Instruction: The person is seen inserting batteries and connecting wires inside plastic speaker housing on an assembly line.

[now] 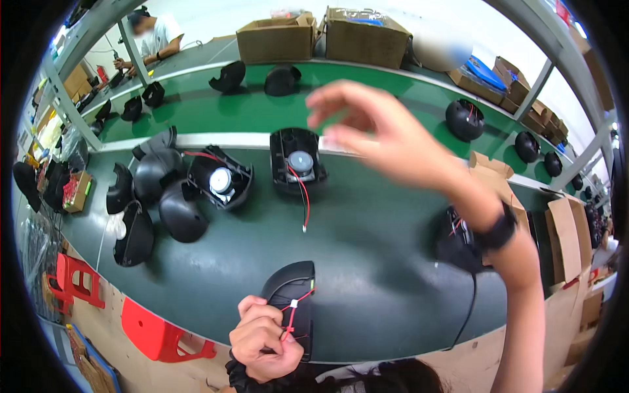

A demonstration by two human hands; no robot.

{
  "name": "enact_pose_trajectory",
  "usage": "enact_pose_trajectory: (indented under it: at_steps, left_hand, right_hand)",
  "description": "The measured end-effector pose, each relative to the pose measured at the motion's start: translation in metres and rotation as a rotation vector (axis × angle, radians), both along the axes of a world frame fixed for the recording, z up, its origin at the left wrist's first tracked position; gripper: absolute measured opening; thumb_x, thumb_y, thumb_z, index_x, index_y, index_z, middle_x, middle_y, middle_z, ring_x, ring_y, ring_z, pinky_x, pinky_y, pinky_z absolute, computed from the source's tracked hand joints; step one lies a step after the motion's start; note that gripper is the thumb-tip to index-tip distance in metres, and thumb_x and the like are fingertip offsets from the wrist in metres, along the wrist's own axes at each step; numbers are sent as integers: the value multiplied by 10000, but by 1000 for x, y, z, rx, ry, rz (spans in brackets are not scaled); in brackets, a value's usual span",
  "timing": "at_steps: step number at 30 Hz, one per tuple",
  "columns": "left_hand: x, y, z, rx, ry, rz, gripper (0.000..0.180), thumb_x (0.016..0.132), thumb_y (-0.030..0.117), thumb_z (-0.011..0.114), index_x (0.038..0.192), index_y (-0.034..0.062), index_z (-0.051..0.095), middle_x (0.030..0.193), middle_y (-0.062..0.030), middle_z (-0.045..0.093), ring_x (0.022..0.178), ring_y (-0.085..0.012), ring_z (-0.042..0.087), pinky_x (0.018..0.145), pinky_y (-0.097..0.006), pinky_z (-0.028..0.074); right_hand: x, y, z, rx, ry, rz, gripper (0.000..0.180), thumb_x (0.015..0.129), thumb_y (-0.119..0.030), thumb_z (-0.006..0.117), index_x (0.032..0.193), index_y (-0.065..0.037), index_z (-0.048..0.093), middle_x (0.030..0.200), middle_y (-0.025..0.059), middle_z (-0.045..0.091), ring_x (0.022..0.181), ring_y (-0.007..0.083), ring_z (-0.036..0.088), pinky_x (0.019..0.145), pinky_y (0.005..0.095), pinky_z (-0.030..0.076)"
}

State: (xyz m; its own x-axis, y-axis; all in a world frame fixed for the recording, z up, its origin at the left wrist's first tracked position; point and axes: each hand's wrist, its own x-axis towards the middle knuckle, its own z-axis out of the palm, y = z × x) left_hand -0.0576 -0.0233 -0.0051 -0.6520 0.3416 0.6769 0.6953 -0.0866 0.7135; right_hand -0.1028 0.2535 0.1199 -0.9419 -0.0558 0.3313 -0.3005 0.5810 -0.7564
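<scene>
Near the front edge of the bench, my left hand (265, 337) is closed, pinching a red wire (289, 319) with a small white connector. Beside and behind it sits a curved black plastic shell (296, 275), partly covered by the fingers. My right hand (386, 131) is raised over the back of the bench, slightly blurred, its thumb and fingers apart with nothing between them. Nearest to it is a black housing (282, 147) holding a round grey speaker (301, 162), from which red and black leads (306, 203) trail onto the bench.
Several black shells (183, 211) and another speaker housing (223, 187) cluster at the left. Under my right forearm stands a black unit (457, 245) with a cable. Behind runs a green conveyor (367, 85) carrying black housings. Cardboard boxes (567, 239) stand right; red stools (157, 331) left. Another person (157, 39) works far left.
</scene>
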Motion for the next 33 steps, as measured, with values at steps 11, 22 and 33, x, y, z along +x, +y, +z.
enact_pose_trajectory:
  at_steps: [11,22,33]
  left_hand:
    - [-54,-3,7,-26,17,-45,238,654,-111,484,570,69,353,550,-78,461,563,-239,495,712,-387,394]
    - [-57,-8,4,40,-47,5,247,632,-66,545,541,86,372,521,-36,414,520,-216,496,675,-378,384]
    - [-49,-9,1,51,-65,-3,275,584,-64,541,514,112,342,504,-21,432,543,-203,506,801,-410,430]
  right_hand:
    - [-308,133,-113,1426,566,-443,203,855,-189,502,1029,-223,599,1133,-56,607,1037,158,573,827,316,471]
    - [-331,144,-125,1454,247,-207,379,815,-171,567,1135,-369,609,1157,6,554,1067,202,547,844,336,474]
    - [-183,176,-69,322,51,-475,700,712,-507,714,1068,79,573,1006,218,624,932,304,605,852,352,459]
